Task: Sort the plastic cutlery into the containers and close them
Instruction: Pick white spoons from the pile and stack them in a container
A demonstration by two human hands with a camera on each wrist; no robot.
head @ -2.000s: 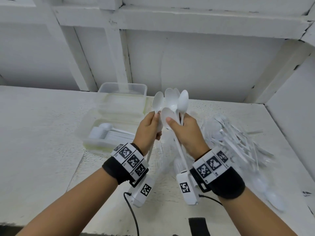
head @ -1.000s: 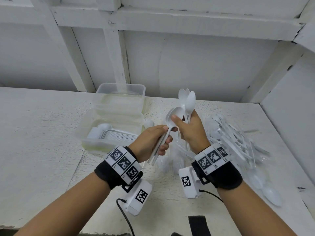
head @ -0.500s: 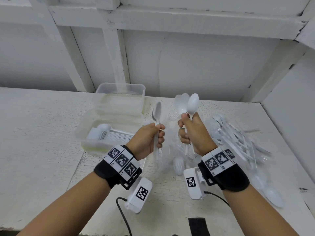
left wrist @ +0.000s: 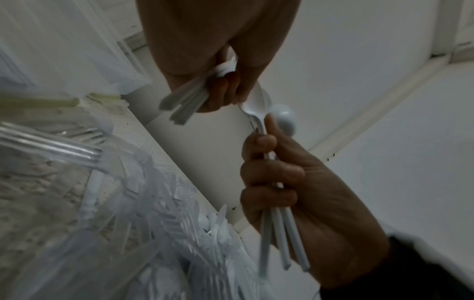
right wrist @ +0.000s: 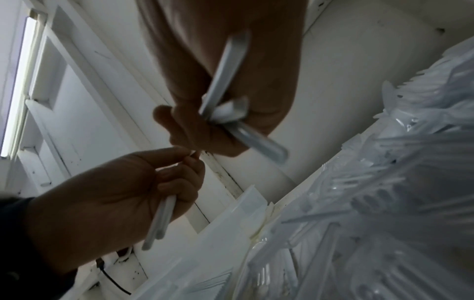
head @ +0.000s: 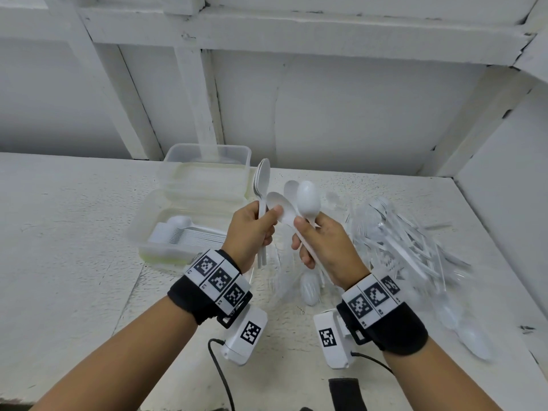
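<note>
My left hand (head: 255,229) grips a small nested stack of white plastic spoons (head: 262,180) upright by the handles. Its thumb and forefinger also touch the bowl of one spoon (head: 281,204) that leans out of the bunch (head: 308,200) held in my right hand (head: 321,246). In the left wrist view the right hand (left wrist: 279,178) is curled round several handles (left wrist: 279,239). The right wrist view shows the left hand (right wrist: 115,192) round its handles (right wrist: 160,220). An open clear container (head: 139,232) at the left holds a row of nested spoons (head: 181,232).
A second clear container (head: 207,161) stands behind the open one, near the wall. A loose heap of clear and white cutlery (head: 403,244) lies on the white table at the right, with stray spoons (head: 474,339) near the right edge. White walls close off the back and right.
The hands, apart half a second ago, have come together. The right hand's bunch has tilted left, and the left thumb now touches one of its spoon bowls.
</note>
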